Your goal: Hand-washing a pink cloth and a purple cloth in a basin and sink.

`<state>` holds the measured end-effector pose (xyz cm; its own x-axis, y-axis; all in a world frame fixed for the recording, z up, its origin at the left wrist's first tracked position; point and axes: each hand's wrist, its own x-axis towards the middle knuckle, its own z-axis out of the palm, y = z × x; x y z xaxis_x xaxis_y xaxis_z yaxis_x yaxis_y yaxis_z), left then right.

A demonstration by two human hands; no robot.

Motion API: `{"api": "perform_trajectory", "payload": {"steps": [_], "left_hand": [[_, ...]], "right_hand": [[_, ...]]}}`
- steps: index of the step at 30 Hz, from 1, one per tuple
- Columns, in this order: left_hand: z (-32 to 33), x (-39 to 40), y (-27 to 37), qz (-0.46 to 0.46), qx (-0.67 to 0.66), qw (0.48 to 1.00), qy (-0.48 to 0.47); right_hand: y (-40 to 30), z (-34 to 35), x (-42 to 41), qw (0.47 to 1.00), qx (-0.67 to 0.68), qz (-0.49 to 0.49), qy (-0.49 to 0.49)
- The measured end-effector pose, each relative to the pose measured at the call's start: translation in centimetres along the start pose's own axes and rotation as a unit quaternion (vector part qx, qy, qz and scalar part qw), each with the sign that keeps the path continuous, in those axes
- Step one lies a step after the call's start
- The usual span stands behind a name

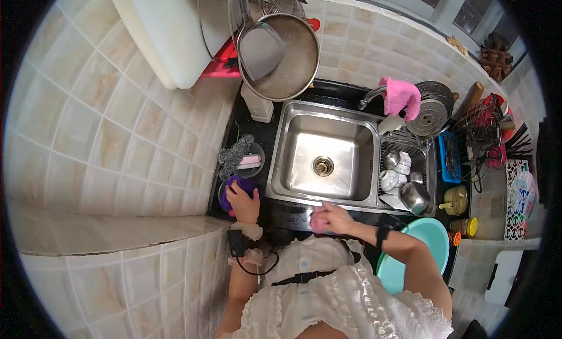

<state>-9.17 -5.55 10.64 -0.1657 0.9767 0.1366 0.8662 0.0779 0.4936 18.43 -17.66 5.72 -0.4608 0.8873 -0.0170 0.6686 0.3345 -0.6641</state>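
Note:
At the left end of the black counter, my left hand (244,203) lies over a bunched purple cloth (239,187) with its fingers curled onto it. The cloth appears to sit in a round container, mostly hidden beneath it. My right hand (337,218) presses a pink cloth (318,221) on the wet counter strip (285,214) in front of the sink. Just beyond both hands is a stainless steel sink (303,163), its basin holding no dishes. Behind my left hand, a grey scouring pad (236,155) leans by a clear bowl (258,168) with a pink-and-white sponge (249,161).
A drainer basin right of the sink holds bowls and a metal pot (415,198). The faucet (371,97) carries a pink towel (399,97). A turquoise basin (421,247) stands by my right forearm. A large strainer (298,62) hangs at the upper left, near a white container (257,102).

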Motion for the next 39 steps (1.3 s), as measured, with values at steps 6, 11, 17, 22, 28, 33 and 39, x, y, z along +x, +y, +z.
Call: {"api": "perform_trajectory", "payload": {"steps": [6,11,17,22,28,33,39], "left_hand": [[0.9,0.9,-1.4,0.015,-0.047,0.999,-0.003],[-2.1,1.7,0.3,0.047,-0.076,0.992,0.09],[-8.3,1.9,7.0,0.073,-0.251,0.948,0.178],[-9.1,1.8,10.1,0.054,-0.441,0.887,0.127],[-0.8,-0.7,11.2,0.112,-0.49,0.833,-0.232],[6.4,-2.2,10.5,0.219,-0.401,0.832,-0.314],[2.7,-1.6,5.9,0.139,-0.1,0.919,-0.356]], "right_hand": [[1.8,-0.9,-4.1,0.985,-0.06,0.158,0.026],[-0.3,1.7,2.9,0.994,-0.031,0.099,0.045],[-5.2,5.9,11.8,0.808,0.519,0.238,0.144],[-0.7,0.1,11.1,0.957,0.274,-0.005,-0.098],[-2.4,-9.1,9.3,0.597,0.778,0.197,-0.008],[1.7,-6.5,10.0,0.632,0.75,0.186,0.058],[3.5,-2.4,16.7,0.917,0.364,0.089,0.135]]}}
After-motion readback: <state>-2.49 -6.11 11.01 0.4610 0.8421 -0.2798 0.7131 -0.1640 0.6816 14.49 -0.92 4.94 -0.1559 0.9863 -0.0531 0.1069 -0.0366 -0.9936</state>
